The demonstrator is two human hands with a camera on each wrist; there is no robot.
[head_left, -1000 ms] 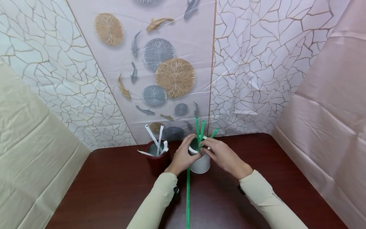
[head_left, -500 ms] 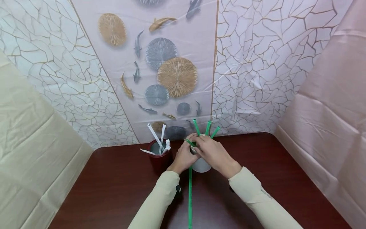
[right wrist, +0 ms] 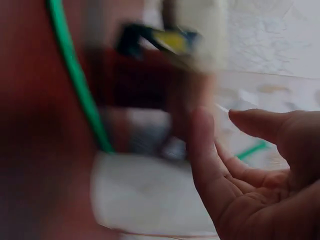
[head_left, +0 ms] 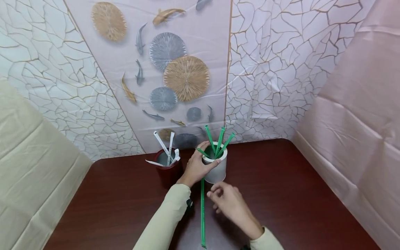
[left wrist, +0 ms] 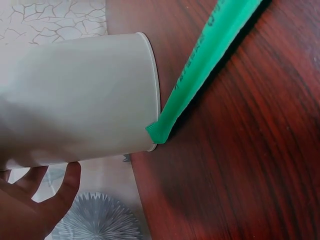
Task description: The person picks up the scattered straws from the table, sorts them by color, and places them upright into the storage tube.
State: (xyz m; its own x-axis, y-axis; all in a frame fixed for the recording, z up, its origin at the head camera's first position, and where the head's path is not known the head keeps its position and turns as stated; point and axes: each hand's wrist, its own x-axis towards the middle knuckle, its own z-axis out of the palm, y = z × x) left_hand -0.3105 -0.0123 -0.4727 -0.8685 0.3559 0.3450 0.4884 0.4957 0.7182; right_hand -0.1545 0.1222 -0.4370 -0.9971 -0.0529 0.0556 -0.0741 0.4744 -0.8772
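My left hand grips a white cup by its upper side, thumb across the front rim. Several slim green straws in printed wrappers lean inside the cup. A loose green wrapped straw lies lengthwise on the table. In the left wrist view its folded end overlaps the cup's base edge. My right hand hovers in front of the cup, right of the loose straw, fingers loosely bent and holding nothing. The right wrist view is blurred; thumb and fingers stand apart there.
Left of the white cup stands a dark red cup with several white wrapped straws. Both cups stand near the far edge of the dark red wooden table. Patterned cloth hangs behind, with plain drapes at both sides.
My right hand has let go of a green straw at the cup's mouth and drawn back toward me. That straw now leans on the left rim. My left hand stays on the cup.
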